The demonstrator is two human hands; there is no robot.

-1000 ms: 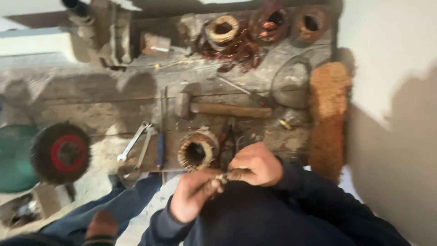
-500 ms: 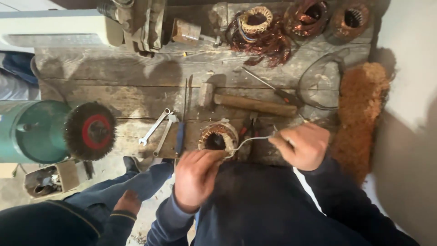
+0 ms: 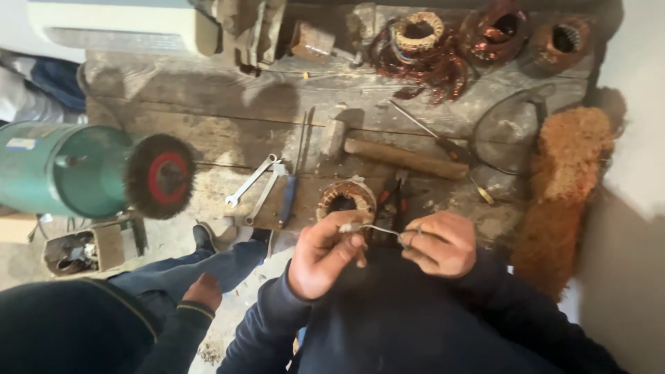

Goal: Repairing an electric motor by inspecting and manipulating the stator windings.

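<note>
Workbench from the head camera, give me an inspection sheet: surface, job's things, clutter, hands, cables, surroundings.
Surface: worn wooden bench, dusty and scratched.
Job's things: thin wire stretched between both hands; wound motor coil on the bench just beyond them.
Clutter: hammer, two wrenches, screwdriver, pliers, three more coils with loose copper at the far edge.
Hands: left hand pinches one wire end, right hand the other, fingers closed.
Cables: dark cable loop at the right of the bench.
Surroundings: green grinder with wire brush wheel at left; another person's hand and legs below it; brown fuzzy bundle at right.
</note>
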